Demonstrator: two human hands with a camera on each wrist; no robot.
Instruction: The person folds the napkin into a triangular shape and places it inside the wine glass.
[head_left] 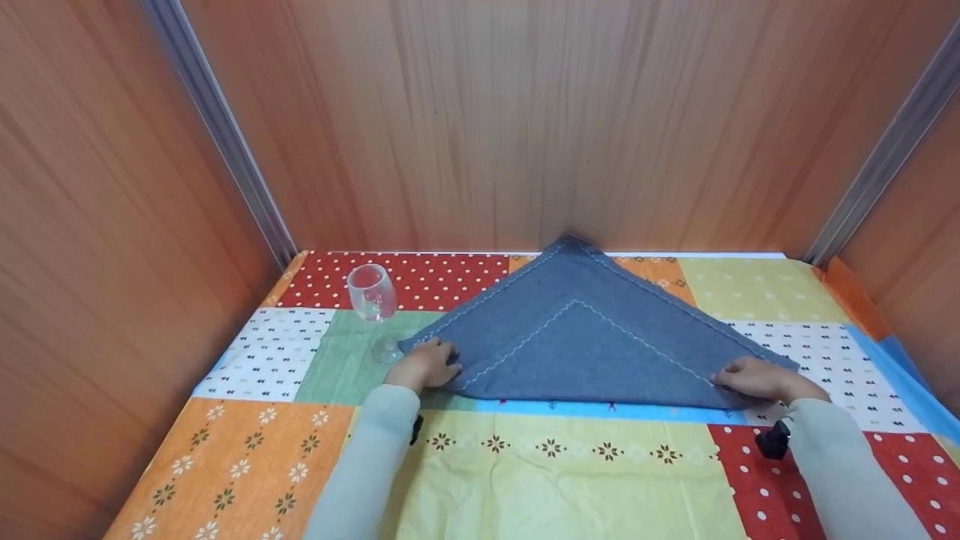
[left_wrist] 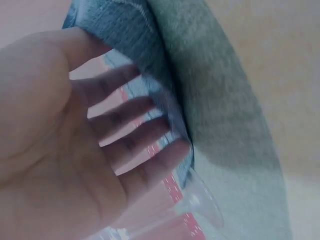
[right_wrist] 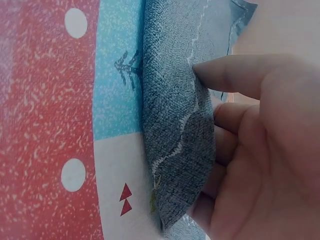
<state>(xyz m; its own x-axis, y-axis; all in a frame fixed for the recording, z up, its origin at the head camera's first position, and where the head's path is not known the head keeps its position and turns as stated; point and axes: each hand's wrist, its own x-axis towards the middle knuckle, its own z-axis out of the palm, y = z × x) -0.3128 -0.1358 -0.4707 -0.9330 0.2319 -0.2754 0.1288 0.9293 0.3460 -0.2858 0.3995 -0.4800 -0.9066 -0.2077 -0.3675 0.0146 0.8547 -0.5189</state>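
Note:
A blue-grey towel (head_left: pixel 525 360), folded into a triangle with pale zigzag stitching, lies across the patchwork cloth, its peak toward the back panel. My left hand (head_left: pixel 427 364) is at its left corner; in the left wrist view the fingers (left_wrist: pixel 145 135) are loosely extended along the towel's edge (left_wrist: pixel 130 35), with the thumb touching it. At the right corner, my right hand (head_left: pixel 761 379) pinches the towel's edge (right_wrist: pixel 180 150) between thumb and fingers, lifting a small flap there. A clear stemmed glass (head_left: pixel 371 294) stands upright just left of my left hand.
Wood-grain panels (head_left: pixel 525 127) close off the back and both sides, with metal posts (head_left: pixel 232 142) at the corners. The patchwork tablecloth (head_left: pixel 570 487) covers the table, slightly creased in front of the towel.

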